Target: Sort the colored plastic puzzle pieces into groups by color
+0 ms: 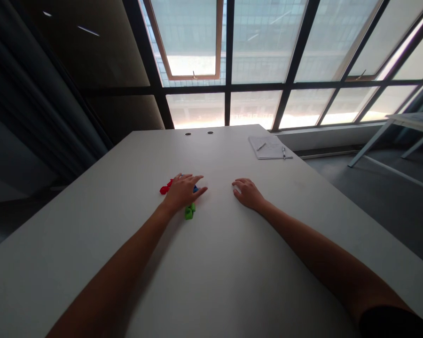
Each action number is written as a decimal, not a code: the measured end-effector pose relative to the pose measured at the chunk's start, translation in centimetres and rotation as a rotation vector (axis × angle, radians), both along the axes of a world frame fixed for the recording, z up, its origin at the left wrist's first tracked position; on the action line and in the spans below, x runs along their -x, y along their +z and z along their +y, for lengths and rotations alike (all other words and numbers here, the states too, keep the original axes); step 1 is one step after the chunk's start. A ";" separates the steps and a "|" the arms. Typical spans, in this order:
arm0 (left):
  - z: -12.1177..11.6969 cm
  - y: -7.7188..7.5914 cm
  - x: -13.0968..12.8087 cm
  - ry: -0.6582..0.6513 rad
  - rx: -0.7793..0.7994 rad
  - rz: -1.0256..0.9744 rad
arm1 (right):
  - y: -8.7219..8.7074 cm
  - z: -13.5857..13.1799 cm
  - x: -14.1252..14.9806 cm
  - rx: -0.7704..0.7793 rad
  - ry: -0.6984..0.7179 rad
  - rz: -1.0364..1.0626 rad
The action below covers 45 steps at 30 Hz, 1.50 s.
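Over a small cluster of coloured plastic pieces hovers or rests my left hand (184,190), its fingers and thumb spread and nothing visibly gripped. Red pieces (164,189) stick out to the left of it. A bit of a blue piece (196,188) shows between thumb and fingers, and green pieces (189,212) lie just below the palm. The hand hides the rest of the cluster, so I cannot tell whether it touches them. To the right, apart from the pieces, my right hand (247,192) lies on the white table (225,263), fingers loosely bent with the thumb apart, holding nothing visible.
Papers (264,149) with pens on top lie near the table's right edge. Two round cable holes (210,133) sit at the far edge. Windows stand beyond, a dark curtain (38,89) hangs at left, and another table (412,118) stands at right.
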<state>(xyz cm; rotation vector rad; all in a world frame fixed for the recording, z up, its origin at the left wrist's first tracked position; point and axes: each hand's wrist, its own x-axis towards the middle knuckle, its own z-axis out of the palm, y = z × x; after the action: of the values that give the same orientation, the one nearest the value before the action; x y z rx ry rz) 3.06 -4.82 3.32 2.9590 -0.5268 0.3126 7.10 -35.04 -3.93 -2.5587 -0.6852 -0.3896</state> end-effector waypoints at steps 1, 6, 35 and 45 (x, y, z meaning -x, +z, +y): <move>-0.2 -0.2 0.4 -0.011 -0.014 0.015 | 0.0 0.0 0.0 -0.001 0.002 0.000; -0.8 -1.6 2.0 -0.079 -0.114 0.068 | 0.1 0.0 0.1 0.008 -0.007 0.005; 2.4 -2.5 2.7 0.128 -0.093 -0.180 | 0.1 -0.5 0.3 0.034 0.000 0.003; -2.6 -3.1 5.2 -0.115 0.016 -0.119 | 0.0 -0.5 0.3 0.040 -0.001 -0.006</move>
<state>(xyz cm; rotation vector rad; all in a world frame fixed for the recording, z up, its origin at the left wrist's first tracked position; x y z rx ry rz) -2.14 -7.38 0.24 2.8926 -0.7023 0.4810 6.82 -35.58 -3.91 -2.5964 -0.7008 -0.3873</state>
